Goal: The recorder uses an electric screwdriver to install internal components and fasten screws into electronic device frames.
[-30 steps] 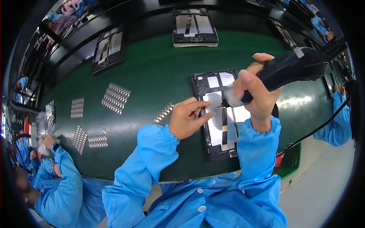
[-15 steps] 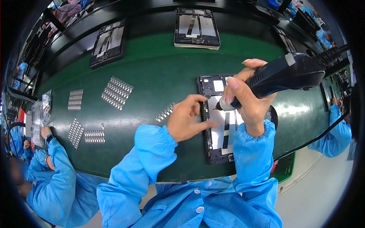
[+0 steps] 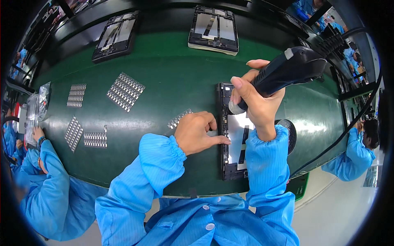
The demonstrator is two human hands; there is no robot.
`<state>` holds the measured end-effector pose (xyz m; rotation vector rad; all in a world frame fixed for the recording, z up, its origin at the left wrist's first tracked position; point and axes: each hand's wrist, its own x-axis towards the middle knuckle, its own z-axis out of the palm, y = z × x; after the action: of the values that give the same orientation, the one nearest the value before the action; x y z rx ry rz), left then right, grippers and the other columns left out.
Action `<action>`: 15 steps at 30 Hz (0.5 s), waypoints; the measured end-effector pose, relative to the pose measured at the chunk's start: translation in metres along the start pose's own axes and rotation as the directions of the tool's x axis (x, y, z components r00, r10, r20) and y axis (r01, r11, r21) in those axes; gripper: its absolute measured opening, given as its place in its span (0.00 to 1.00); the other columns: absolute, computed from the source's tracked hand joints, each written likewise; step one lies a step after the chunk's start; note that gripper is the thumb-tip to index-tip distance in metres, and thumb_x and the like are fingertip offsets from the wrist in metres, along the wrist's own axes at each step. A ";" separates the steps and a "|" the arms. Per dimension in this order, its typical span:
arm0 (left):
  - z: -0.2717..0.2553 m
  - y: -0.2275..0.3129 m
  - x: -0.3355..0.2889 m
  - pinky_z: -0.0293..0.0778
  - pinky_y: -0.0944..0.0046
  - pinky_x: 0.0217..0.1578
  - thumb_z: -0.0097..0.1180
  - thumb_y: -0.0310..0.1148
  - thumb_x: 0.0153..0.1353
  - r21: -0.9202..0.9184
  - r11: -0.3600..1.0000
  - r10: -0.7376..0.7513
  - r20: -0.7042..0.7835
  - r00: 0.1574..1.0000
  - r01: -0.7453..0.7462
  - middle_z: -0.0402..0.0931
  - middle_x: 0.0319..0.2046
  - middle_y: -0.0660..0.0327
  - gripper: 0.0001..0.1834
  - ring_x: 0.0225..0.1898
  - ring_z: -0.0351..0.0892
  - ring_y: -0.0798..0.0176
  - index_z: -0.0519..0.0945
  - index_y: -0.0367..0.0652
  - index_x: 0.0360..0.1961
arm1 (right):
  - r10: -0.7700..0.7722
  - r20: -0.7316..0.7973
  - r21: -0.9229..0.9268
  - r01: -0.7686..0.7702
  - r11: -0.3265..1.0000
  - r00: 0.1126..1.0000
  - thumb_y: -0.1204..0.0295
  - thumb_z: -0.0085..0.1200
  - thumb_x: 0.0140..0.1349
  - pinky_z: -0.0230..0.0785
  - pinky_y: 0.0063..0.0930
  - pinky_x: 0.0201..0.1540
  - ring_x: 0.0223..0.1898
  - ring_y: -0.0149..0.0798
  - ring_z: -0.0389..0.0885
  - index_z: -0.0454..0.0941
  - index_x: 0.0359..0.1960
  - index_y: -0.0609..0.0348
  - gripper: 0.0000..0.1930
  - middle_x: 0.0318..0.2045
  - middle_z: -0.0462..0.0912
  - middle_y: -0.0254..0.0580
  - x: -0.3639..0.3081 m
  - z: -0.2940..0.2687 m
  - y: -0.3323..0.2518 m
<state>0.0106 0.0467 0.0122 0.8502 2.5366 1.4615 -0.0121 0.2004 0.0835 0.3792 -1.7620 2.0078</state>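
Observation:
My right hand (image 3: 262,100) grips a black corded electric screwdriver (image 3: 287,71), held slanting with its pale nose low over the upper left side of an opened tablet (image 3: 234,130). The bit's tip is too hard to make out. Silver plates, a dark ribbon cable and a black frame show inside the tablet; my right hand and sleeve cover its right part. My left hand (image 3: 196,133) is beside the tablet's left edge, fingers bent, thumb stretched apart onto or just over that edge, nothing seen in it. Partly behind my left hand lies a small sheet of patterned pieces (image 3: 175,119).
Several more patterned sheets (image 3: 125,92) lie on the green table (image 3: 164,82). Two opened tablets (image 3: 213,30) stand at the back. A round black dish-like thing (image 3: 292,137) sits behind my right sleeve. A person in blue (image 3: 53,184) works at left, near clear plastic bags (image 3: 43,100).
The whole view has shifted a little. My right hand and the screwdriver have moved slightly up along the tablet's left side. My left thumb has drawn back toward the tablet's edge.

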 end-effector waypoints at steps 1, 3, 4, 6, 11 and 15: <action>0.000 0.000 0.000 0.68 0.65 0.20 0.76 0.49 0.31 -0.003 1.000 -0.001 -0.001 1.000 0.001 0.69 0.15 0.60 0.28 0.17 0.68 0.65 0.75 0.37 0.19 | 0.005 -0.009 0.000 -0.005 1.000 1.000 0.85 0.61 0.50 0.65 0.19 0.18 0.16 0.26 0.74 0.70 0.41 0.69 0.17 0.17 0.77 0.36 0.000 0.000 0.000; 0.000 0.001 0.001 0.68 0.65 0.20 0.76 0.50 0.31 0.026 1.000 -0.009 0.012 1.000 0.009 0.70 0.15 0.60 0.28 0.17 0.69 0.64 0.75 0.37 0.18 | 0.000 -0.004 0.001 0.000 1.000 1.000 0.85 0.61 0.50 0.64 0.19 0.18 0.16 0.26 0.74 0.70 0.41 0.69 0.17 0.17 0.77 0.36 0.000 0.000 0.001; 0.000 0.000 0.000 0.68 0.65 0.20 0.76 0.50 0.31 0.023 1.000 -0.011 0.010 1.000 0.011 0.70 0.15 0.60 0.28 0.17 0.69 0.64 0.75 0.37 0.18 | -0.007 0.000 0.003 0.007 1.000 1.000 0.85 0.61 0.50 0.64 0.19 0.18 0.16 0.25 0.74 0.70 0.41 0.70 0.17 0.17 0.77 0.36 0.000 0.000 0.002; 0.000 -0.001 0.000 0.69 0.65 0.20 0.76 0.50 0.31 0.026 1.000 0.000 0.001 1.000 0.000 0.71 0.15 0.59 0.28 0.18 0.70 0.63 0.75 0.37 0.17 | -0.003 0.006 0.007 0.003 1.000 1.000 0.85 0.61 0.50 0.64 0.19 0.18 0.16 0.25 0.74 0.70 0.41 0.70 0.17 0.17 0.77 0.36 0.000 0.000 0.003; 0.000 -0.001 0.001 0.68 0.65 0.20 0.75 0.51 0.31 0.026 1.000 0.006 0.003 1.000 -0.006 0.71 0.15 0.59 0.28 0.17 0.70 0.63 0.75 0.37 0.16 | -0.010 0.027 -0.010 0.010 1.000 1.000 0.85 0.61 0.50 0.64 0.19 0.18 0.16 0.25 0.73 0.70 0.40 0.69 0.16 0.17 0.77 0.36 0.000 0.000 0.002; -0.001 -0.002 0.001 0.68 0.64 0.20 0.75 0.51 0.32 0.023 1.000 0.001 0.023 1.000 -0.001 0.71 0.15 0.59 0.28 0.17 0.70 0.63 0.74 0.37 0.15 | 0.004 0.031 -0.026 -0.003 1.000 1.000 0.85 0.61 0.50 0.64 0.19 0.18 0.16 0.26 0.73 0.70 0.40 0.70 0.16 0.17 0.77 0.37 0.001 0.002 0.001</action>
<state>0.0086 0.0455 0.0112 0.8667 2.5414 1.4174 -0.0138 0.1982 0.0831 0.4015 -1.8066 1.9902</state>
